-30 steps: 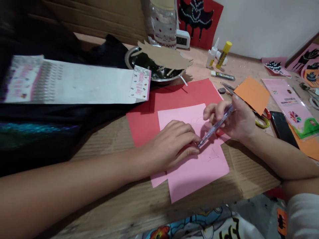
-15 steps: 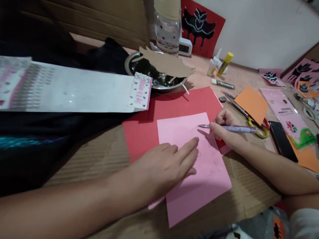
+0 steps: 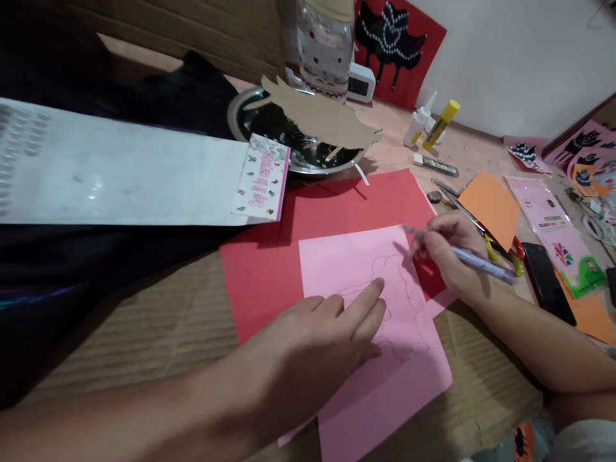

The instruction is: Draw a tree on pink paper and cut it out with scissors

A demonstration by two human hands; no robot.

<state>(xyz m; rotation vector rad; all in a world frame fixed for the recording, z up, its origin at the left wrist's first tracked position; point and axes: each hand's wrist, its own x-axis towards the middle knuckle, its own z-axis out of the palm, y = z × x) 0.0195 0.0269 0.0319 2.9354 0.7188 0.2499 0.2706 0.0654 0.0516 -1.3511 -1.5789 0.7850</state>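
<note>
A pink sheet of paper with a thin pencil outline drawn on it lies over a red sheet. My left hand rests flat on the pink sheet, fingers stretched across part of the drawing and covering it. Pinched in my right hand is a slim purplish mechanical pencil. Its blurred tip hovers near the top right corner of the pink sheet; contact cannot be made out. Another pink edge shows beneath the right hand.
Behind the papers stand a metal bowl with a brown cut-out across it, and a jar. Glue stick, scissors, orange paper and a phone lie right. A long white packet lies left.
My right hand has lifted the pencil and moved slightly right, away from the drawing. My left hand stays on the pink sheet. The view has shifted a little.
</note>
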